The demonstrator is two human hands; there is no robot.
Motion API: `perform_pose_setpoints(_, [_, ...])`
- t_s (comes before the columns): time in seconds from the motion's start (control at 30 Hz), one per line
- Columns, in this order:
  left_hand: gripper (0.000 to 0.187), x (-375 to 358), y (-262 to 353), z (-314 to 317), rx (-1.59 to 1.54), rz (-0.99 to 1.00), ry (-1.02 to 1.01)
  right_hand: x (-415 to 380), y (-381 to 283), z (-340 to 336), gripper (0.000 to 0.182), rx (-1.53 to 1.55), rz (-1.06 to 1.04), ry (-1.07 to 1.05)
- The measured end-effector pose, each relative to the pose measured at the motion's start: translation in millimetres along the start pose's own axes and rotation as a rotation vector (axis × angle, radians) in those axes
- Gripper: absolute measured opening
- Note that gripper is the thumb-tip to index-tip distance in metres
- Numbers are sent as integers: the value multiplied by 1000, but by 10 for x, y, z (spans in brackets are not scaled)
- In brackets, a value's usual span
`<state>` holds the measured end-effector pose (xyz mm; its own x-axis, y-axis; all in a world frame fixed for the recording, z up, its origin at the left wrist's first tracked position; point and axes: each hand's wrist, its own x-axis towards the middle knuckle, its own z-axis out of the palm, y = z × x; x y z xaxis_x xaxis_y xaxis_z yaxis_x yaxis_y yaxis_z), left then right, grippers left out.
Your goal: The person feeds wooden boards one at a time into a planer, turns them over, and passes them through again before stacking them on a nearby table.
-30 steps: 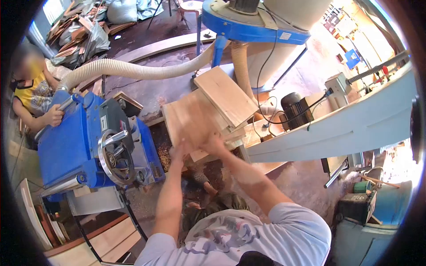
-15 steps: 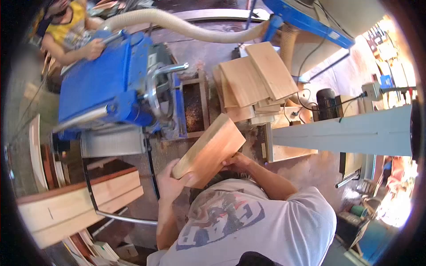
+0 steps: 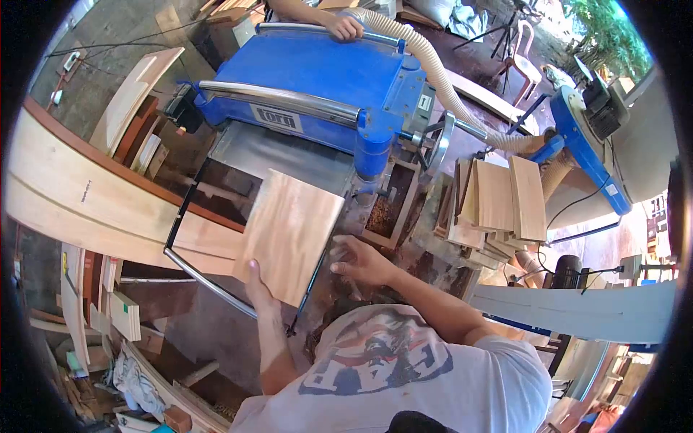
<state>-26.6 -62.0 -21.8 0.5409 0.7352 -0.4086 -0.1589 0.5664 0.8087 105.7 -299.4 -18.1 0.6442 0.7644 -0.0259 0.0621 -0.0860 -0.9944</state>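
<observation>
My left hand (image 3: 263, 290) grips a short wooden board (image 3: 292, 234) by its near left edge, thumb on top and fingers hidden underneath. The board's far end reaches over the metal feed table (image 3: 289, 157) of a blue thickness planer (image 3: 310, 65). Just right of the board is my right hand (image 3: 357, 260), its fingers loosely bent and apart, with nothing in them. A small gap shows between that hand and the board's edge.
Another person's hand (image 3: 345, 27) rests at the planer's far side. A ribbed hose (image 3: 433, 68) runs to a blue dust collector (image 3: 588, 137). Stacked boards (image 3: 494, 195) stand at the right. Long planks (image 3: 94, 187) lie left, and a roller frame (image 3: 209, 289) sits below the board.
The board has swung left and flattened toward the planer's feed table. My right hand has let go of it. The view has turned, bringing the planer closer to the middle.
</observation>
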Motion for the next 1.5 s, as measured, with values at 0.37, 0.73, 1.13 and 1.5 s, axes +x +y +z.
perform_pose_setpoints(0.37, [66,2015,-542,-20,223,-119,-157,-923,222,-522,63,-434,325,330])
perform_pose_setpoints(0.73, [82,2286,-680,1458,646,243,370,-1693,611,-905,65,-548,724,466])
perform_pose_setpoints(1.13, [89,2840,-874,1769,1150,253,570,-1616,590,-1611,62,-475,724,811])
perform_pose_setpoints(1.5, [100,3521,-1120,1556,1002,184,1007,-2512,1672,-2679,64,-2,739,1778])
